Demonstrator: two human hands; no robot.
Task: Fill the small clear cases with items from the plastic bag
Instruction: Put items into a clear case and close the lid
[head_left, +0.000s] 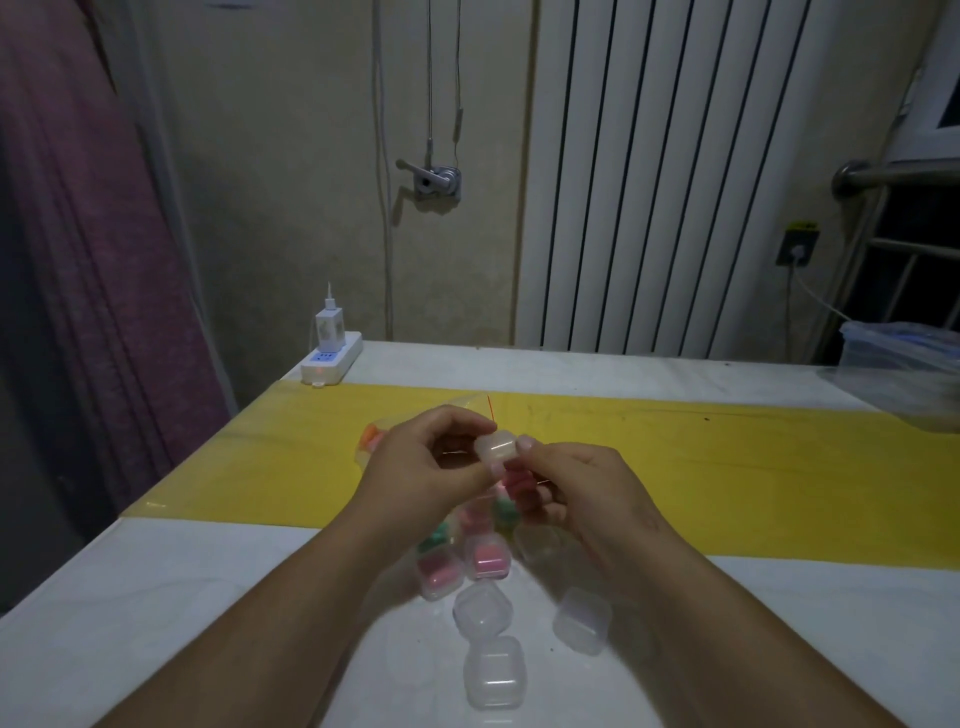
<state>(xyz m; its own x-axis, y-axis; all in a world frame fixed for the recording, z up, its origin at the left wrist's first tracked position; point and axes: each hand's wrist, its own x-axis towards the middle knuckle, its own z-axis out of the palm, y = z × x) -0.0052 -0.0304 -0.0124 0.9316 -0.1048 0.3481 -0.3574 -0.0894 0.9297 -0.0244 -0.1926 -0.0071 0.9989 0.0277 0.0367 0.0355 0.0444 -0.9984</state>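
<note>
Both hands hold one small clear case above the table's yellow strip. My left hand pinches its left side, my right hand its right side with thumb and fingers. Behind the left hand lies the clear plastic bag with orange items showing. Below the hands sit several clear cases: filled ones with pink and green items, and empty ones nearer me. Whether the held case has anything inside, I cannot tell.
A white power strip with a charger sits at the table's back left corner. A clear plastic container stands at the far right. A radiator and the wall lie behind the white table.
</note>
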